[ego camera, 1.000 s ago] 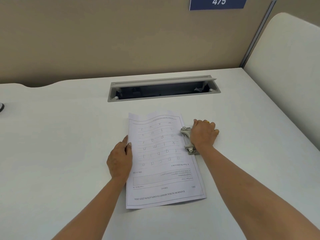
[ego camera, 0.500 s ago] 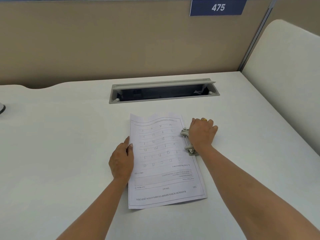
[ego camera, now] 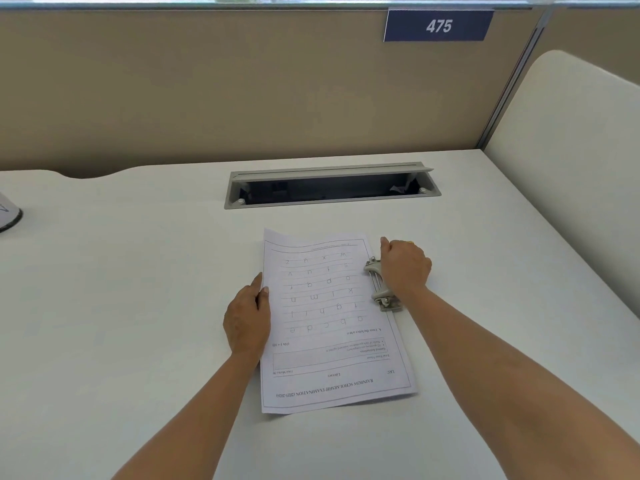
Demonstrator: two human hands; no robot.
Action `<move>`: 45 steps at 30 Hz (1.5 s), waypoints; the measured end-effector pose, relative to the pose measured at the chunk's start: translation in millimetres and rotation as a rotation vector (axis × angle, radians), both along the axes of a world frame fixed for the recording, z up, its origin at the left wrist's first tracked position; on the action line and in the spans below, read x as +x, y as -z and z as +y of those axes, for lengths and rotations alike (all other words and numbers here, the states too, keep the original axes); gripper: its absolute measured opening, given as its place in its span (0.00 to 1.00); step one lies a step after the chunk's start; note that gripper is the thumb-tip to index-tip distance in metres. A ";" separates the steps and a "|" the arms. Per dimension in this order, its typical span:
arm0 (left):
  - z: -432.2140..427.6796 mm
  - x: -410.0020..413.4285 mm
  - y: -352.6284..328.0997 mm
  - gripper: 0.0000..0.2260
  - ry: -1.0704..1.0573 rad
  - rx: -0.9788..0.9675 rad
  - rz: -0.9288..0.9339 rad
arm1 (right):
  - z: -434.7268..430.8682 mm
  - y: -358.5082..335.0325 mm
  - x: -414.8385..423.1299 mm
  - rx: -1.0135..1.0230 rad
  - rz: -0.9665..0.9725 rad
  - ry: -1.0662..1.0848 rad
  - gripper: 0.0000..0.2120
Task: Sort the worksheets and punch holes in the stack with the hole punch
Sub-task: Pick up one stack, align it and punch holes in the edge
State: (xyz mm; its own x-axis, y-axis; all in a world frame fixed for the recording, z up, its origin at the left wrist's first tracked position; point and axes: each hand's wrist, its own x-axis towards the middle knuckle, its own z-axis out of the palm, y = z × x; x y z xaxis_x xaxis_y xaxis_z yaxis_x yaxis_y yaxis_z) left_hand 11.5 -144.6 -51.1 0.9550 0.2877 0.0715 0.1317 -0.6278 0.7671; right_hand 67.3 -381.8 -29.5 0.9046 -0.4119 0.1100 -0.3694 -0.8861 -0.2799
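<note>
A stack of white worksheets (ego camera: 329, 323) printed with letter-tracing lines lies upside down to me on the white desk (ego camera: 138, 306). A grey metal hole punch (ego camera: 379, 285) sits on the stack's right edge, near its far half. My right hand (ego camera: 405, 268) rests on top of the punch with its fingers curled over the lever, hiding most of it. My left hand (ego camera: 247, 317) lies flat at the stack's left edge, thumb on the paper, fingers straight.
A grey cable slot (ego camera: 330, 187) with a raised lid is set into the desk behind the papers. A beige partition (ego camera: 242, 91) with a blue "475" sign (ego camera: 438, 26) closes the back. A cream panel (ego camera: 571, 150) stands at the right. A white object (ego camera: 8, 214) pokes in at the left edge.
The view has tilted up slightly, so the scene sits lower in the frame. Both hands keep their places on the stack and the punch.
</note>
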 end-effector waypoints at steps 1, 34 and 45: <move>0.3 0.1 -0.1 0.17 0.005 0.003 -0.002 | -2.1 -1.4 0.0 0.075 0.006 0.016 0.26; 4.8 0.0 4.0 0.17 0.006 -0.059 -0.020 | -17.6 -14.4 -65.7 0.843 -0.094 0.188 0.20; 4.4 0.3 3.7 0.17 0.000 -0.077 -0.020 | -50.4 -18.4 -67.4 0.832 -0.124 0.280 0.17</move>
